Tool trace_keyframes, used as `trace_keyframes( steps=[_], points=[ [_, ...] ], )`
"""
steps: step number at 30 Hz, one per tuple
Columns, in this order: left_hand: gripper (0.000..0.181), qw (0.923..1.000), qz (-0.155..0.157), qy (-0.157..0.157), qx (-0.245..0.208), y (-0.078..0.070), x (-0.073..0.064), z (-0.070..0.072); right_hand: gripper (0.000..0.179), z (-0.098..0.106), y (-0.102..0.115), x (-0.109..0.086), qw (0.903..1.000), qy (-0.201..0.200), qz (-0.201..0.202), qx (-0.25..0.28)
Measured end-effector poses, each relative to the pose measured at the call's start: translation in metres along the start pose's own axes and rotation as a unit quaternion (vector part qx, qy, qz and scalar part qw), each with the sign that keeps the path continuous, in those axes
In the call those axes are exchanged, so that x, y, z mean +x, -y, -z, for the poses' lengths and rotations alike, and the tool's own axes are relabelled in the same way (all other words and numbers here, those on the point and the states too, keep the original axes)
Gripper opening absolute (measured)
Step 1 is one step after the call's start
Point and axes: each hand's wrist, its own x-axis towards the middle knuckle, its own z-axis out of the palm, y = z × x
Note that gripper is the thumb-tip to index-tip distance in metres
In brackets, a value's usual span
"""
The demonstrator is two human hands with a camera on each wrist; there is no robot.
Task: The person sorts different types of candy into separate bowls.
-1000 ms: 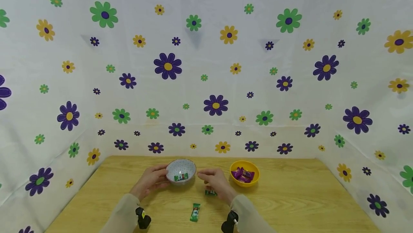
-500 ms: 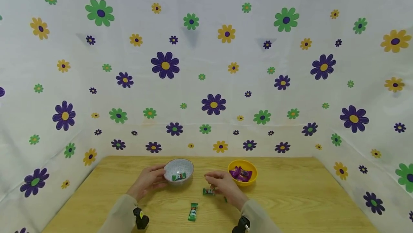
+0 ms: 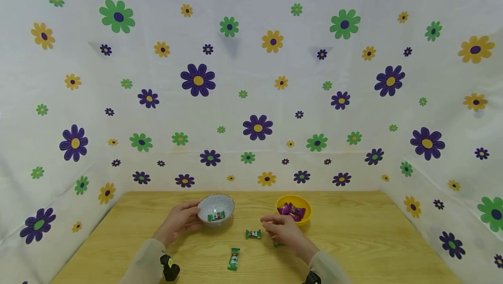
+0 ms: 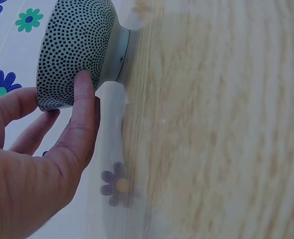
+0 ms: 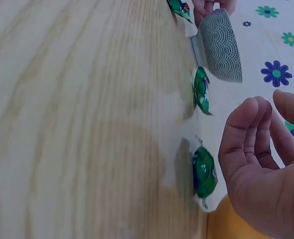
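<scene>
My left hand holds the left side of a speckled bowl, fingers at its rim and outer dotted wall. Green-wrapped candy lies inside that bowl. My right hand, fingers loosely bent, hovers low over the table with nothing in it. Beneath its palm, partly hidden, lies a green candy; the right wrist view shows this candy apart from the fingers. A second green candy rests left of the right hand. Nearer the front is a third green candy.
A yellow bowl with several purple-wrapped candies stands just behind my right hand. The wooden table reaches back to a white flower-print cloth, which also hangs at both sides.
My right hand has moved right, away from the speckled bowl, uncovering the middle green candy and coming over the right one. The left hand stays at the bowl. The head view has shifted slightly.
</scene>
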Motion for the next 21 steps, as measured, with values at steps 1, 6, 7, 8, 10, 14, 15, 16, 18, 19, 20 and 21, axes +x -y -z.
trace_keyframes(
  steps=[1, 6, 7, 8, 10, 14, 15, 16, 18, 19, 20, 21],
  points=[
    [0.046, 1.0, 0.001, -0.001, 0.0, 0.0, 0.001, 0.0, 0.039, 0.002, 0.0, -0.001, 1.0, 0.0, 0.002, -0.002],
    [0.046, 1.0, 0.0, -0.004, -0.003, -0.001, 0.004, -0.001, 0.039, 0.017, -0.002, -0.005, 0.9997, 0.005, 0.007, -0.023],
    [0.046, 1.0, 0.002, -0.005, -0.004, -0.001, 0.005, -0.001, 0.039, 0.019, -0.002, -0.006, 0.9995, 0.005, 0.006, -0.03],
    [0.046, 1.0, 0.002, -0.003, -0.005, 0.0, 0.005, 0.0, 0.039, 0.022, -0.003, -0.007, 0.9994, 0.005, 0.003, -0.035],
    [0.047, 1.0, 0.002, 0.0, -0.005, 0.003, 0.004, 0.0, 0.039, 0.026, -0.004, -0.01, 0.999, 0.004, -0.005, -0.044],
    [0.046, 1.0, -0.002, -0.002, -0.007, 0.005, 0.003, 0.001, 0.039, 0.031, -0.008, -0.015, 0.9989, 0.008, -0.016, -0.044],
    [0.046, 1.0, -0.002, -0.003, -0.009, 0.005, 0.003, 0.001, 0.039, 0.033, -0.009, -0.016, 0.9988, 0.009, -0.02, -0.043],
    [0.047, 1.0, -0.002, 0.0, -0.008, 0.005, 0.003, 0.001, 0.039, 0.033, -0.011, -0.017, 0.9988, 0.009, -0.024, -0.041],
    [0.048, 0.9999, -0.001, 0.003, -0.011, 0.005, 0.003, 0.002, 0.038, 0.035, -0.014, -0.019, 0.9986, 0.01, -0.033, -0.04],
    [0.048, 0.9999, 0.001, 0.003, -0.012, 0.004, 0.003, 0.002, 0.038, 0.036, -0.016, -0.019, 0.9983, 0.011, -0.037, -0.043],
    [0.048, 0.9999, 0.001, 0.005, -0.012, 0.005, 0.003, 0.003, 0.038, 0.038, -0.017, -0.02, 0.998, 0.011, -0.041, -0.045],
    [0.048, 0.9999, 0.0, 0.006, -0.013, 0.005, 0.003, 0.003, 0.039, 0.039, -0.018, -0.02, 0.9977, 0.011, -0.043, -0.05]
  ],
)
